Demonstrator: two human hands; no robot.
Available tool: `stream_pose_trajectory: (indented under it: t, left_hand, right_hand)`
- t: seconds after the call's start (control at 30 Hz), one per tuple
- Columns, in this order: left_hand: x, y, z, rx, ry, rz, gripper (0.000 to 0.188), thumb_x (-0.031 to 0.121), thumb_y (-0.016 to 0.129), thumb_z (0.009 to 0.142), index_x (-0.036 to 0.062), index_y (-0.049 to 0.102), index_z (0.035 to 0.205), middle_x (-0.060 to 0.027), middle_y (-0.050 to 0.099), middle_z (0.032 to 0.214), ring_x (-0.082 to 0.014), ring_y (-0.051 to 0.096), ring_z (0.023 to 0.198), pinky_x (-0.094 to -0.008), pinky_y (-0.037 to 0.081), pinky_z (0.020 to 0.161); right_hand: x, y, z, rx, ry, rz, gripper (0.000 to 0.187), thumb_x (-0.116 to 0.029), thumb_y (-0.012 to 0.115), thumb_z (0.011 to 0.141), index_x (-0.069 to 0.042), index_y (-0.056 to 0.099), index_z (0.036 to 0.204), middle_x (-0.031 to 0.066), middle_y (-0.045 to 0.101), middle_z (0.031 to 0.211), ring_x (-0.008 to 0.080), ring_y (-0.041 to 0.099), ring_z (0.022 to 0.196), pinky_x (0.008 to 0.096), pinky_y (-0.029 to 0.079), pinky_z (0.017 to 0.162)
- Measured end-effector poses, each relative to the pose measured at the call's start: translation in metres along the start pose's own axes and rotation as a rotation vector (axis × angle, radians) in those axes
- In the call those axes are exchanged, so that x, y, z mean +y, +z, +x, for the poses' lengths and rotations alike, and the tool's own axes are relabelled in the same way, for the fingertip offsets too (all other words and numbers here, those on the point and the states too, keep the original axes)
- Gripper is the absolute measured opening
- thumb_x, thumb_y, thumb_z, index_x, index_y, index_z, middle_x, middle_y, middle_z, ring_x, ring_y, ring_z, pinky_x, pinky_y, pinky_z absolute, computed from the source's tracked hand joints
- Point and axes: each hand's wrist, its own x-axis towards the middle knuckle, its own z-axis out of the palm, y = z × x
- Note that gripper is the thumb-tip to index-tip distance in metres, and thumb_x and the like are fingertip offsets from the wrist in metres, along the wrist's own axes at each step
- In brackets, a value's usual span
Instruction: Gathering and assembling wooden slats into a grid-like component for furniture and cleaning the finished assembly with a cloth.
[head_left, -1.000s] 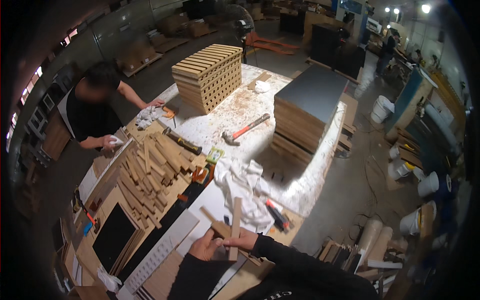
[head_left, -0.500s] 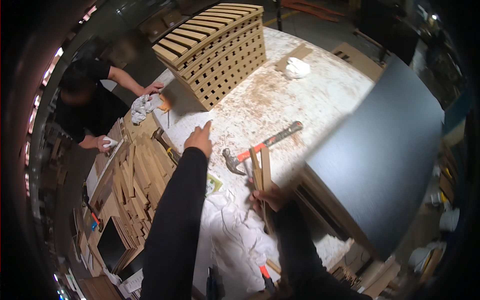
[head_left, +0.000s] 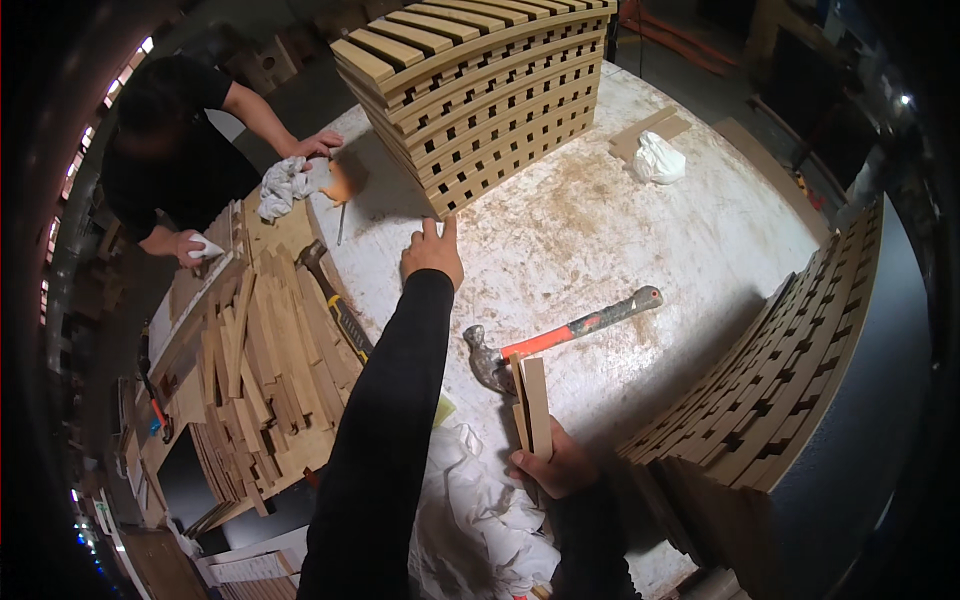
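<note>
A co-worker's hand (head_left: pixel 318 143) rests by a white rag (head_left: pixel 285 185). The left hand (head_left: pixel 433 255) reaches open-fingered to the curved slatted wooden stack (head_left: pixel 480 90). The right hand (head_left: pixel 553 467) grips two wooden strips (head_left: pixel 533 405) upright, beside the red-handled hammer (head_left: pixel 560 335).

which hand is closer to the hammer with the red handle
Right. The right hand, gripping thin wooden slats, sits just below the hammer, its slats almost at the hammer's head. The left hand is stretched farther up the table, near the slatted wooden stack.
</note>
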Motion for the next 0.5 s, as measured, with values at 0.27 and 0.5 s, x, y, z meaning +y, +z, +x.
stream_pose_trajectory:
  t: [0.27, 0.5]
  left_hand:
    - [0.0007, -0.0016, 0.0006, 0.023, 0.006, 0.009, 0.063, 0.011, 0.043, 0.085, 0.0147, 0.012, 0.139, -0.0132, 0.039, 0.119, -0.0279, 0.048, 0.101, -0.0377, 0.045, 0.083]
    - [0.0014, -0.007, -0.0018, 0.003, 0.013, -0.02, 0.064, 0.009, 0.042, 0.084, 0.0148, 0.01, 0.139, -0.014, 0.039, 0.119, -0.0291, 0.049, 0.1, -0.0365, 0.046, 0.081]
  right_hand:
    - [-0.0004, -0.0011, 0.0028, -0.038, -0.025, -0.034, 0.045, -0.004, 0.056, 0.077, 0.002, 0.039, 0.118, 0.012, 0.056, 0.09, 0.0144, 0.058, 0.07, 0.0271, 0.049, 0.064]
    - [0.0027, -0.0013, 0.0024, -0.041, -0.078, -0.04, 0.043, -0.004, 0.054, 0.077, 0.003, 0.039, 0.117, 0.0116, 0.056, 0.089, 0.0146, 0.058, 0.069, 0.0272, 0.049, 0.064]
